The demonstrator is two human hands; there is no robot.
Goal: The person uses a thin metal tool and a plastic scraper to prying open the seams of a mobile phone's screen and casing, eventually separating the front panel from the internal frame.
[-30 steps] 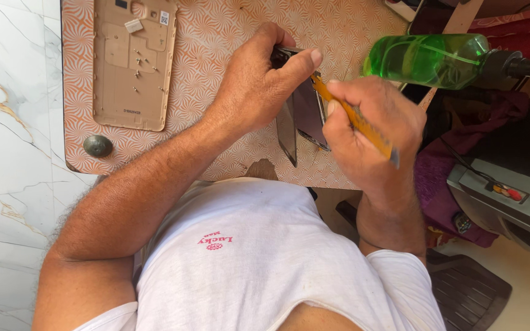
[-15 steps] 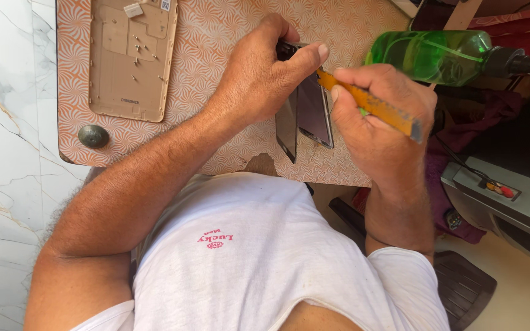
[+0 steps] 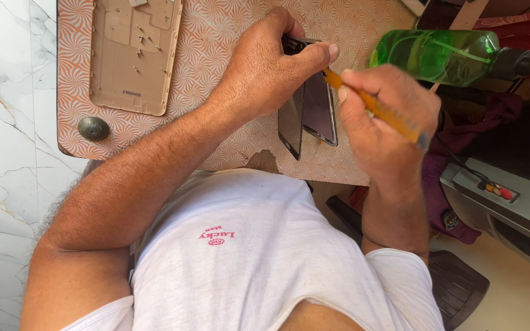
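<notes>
Phone (image 3: 314,104) being pinched at top edge by left hand (image 3: 265,67), held on edge over mat (image 3: 216,37); glass panel (image 3: 291,122) being pried off; orange tool (image 3: 375,110) being gripped pen-style by right hand (image 3: 387,122). Glass judged thin, brittle, slippery; best held by edges. Back cover (image 3: 133,55), green bottle (image 3: 437,55) lying nearby; marble floor (image 3: 7,122) being seen below

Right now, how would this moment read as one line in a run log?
left hand: grips phone | right hand: holds orange tool, tip at phone edge | screen panel: lifted apart | back cover: on mat
</notes>
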